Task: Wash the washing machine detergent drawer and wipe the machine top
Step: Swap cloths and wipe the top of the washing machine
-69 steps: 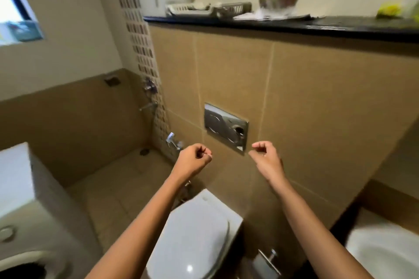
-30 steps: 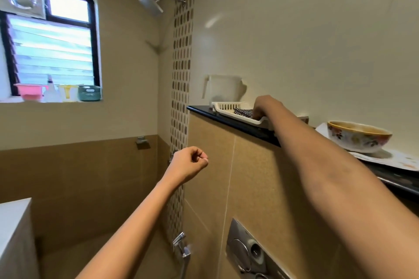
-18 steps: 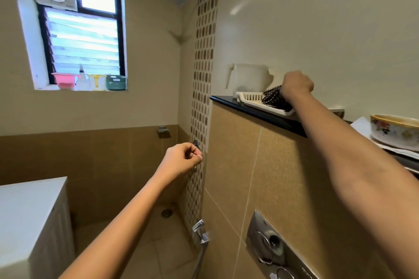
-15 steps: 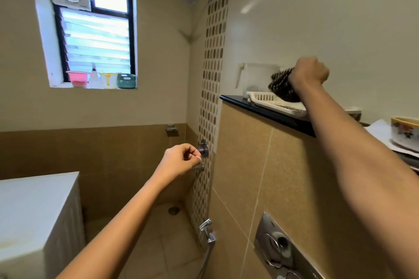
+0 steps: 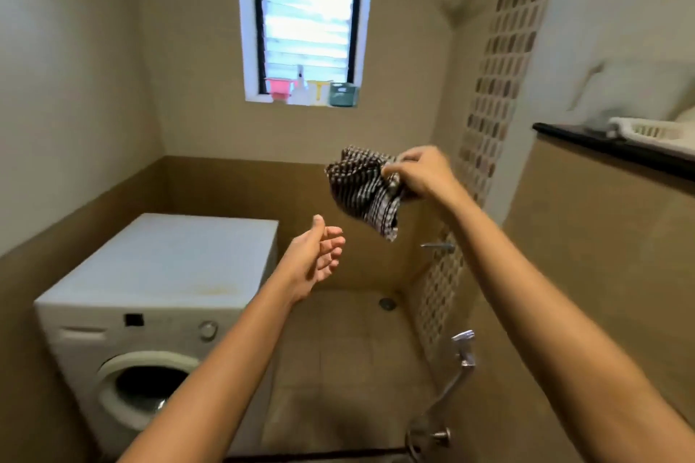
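Up in front of me, near the patterned tile strip, my right hand (image 5: 417,173) had the checked cloth (image 5: 363,190) bunched up. Fingers and thumb were curled round one end and pinching it, with the rest dangling in mid air. Left hand (image 5: 316,259) was just below and to the left, not touching the cloth, palm turned sideways, fingers loose and a bit apart, holding nothing.

Washing machine (image 5: 150,312) sat down on my left against the wall, well apart from both hands. Its white top (image 5: 176,256) had a faint yellowish stain near the front edge. Detergent drawer (image 5: 82,334) was at the left end of the front panel, pushed in flush as far as I could tell. The dial (image 5: 208,330) was off to its right and the round door (image 5: 146,387) below.

A few plastic containers (image 5: 312,90) stood on the window sill. White basket (image 5: 654,132) sat on the black ledge (image 5: 601,148) to my right, and a hand sprayer (image 5: 464,348) hung off the wall lower down.
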{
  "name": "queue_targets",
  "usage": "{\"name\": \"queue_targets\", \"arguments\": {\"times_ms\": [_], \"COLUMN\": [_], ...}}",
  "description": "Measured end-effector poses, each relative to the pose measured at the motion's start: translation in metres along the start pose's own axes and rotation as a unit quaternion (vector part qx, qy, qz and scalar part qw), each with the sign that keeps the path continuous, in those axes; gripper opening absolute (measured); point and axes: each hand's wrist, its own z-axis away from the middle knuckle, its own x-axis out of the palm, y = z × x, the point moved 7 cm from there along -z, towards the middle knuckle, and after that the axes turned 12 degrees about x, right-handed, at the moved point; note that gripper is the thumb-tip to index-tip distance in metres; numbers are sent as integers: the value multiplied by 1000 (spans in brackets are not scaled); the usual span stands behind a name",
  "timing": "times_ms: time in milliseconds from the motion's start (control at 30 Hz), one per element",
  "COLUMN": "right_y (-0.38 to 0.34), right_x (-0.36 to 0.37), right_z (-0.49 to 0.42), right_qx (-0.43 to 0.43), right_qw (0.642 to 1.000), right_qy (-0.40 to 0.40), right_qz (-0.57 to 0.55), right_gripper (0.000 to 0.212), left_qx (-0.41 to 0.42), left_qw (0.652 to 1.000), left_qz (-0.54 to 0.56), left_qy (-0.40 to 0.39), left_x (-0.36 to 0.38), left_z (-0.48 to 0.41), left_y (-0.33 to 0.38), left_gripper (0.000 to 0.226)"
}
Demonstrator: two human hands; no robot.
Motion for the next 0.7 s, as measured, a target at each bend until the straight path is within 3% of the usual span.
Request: {"name": "queue_targets", "arguments": {"times_ms": [167, 267, 400, 467, 533, 633, 700], "right_y": [22, 15, -1, -3, -6, -9, -12], "right_x": [196, 286, 381, 419, 454, 494, 518], "right_z": [53, 97, 149, 165, 179, 190, 192], "right_qx": [68, 60, 67, 98, 134, 124, 92], "right_qw": [978, 948, 889, 867, 853, 871, 878], "right_qy": [-197, -309, -440, -470, -484, -469, -467], "right_qz": [-19, -47, -106, -133, -147, -80, -48], "right_gripper": [22, 24, 19, 16, 27, 54, 56], "left_qx": [-75, -78, -54, -65, -80, -97, -106], "left_qw": [987, 982, 984, 982, 984, 984, 982], "left_qz": [124, 148, 95, 67, 23, -44, -70], "left_qy": [66, 87, 143, 164, 158, 139, 140], "left_x": [-130, -208, -312, -351, -379, -408, -427], "left_z": [17, 33, 50, 57, 64, 66, 60], "left_y": [-14, -18, -23, -27, -31, -38, -44], "left_gripper": [67, 59, 37, 22, 14, 15, 25]}}
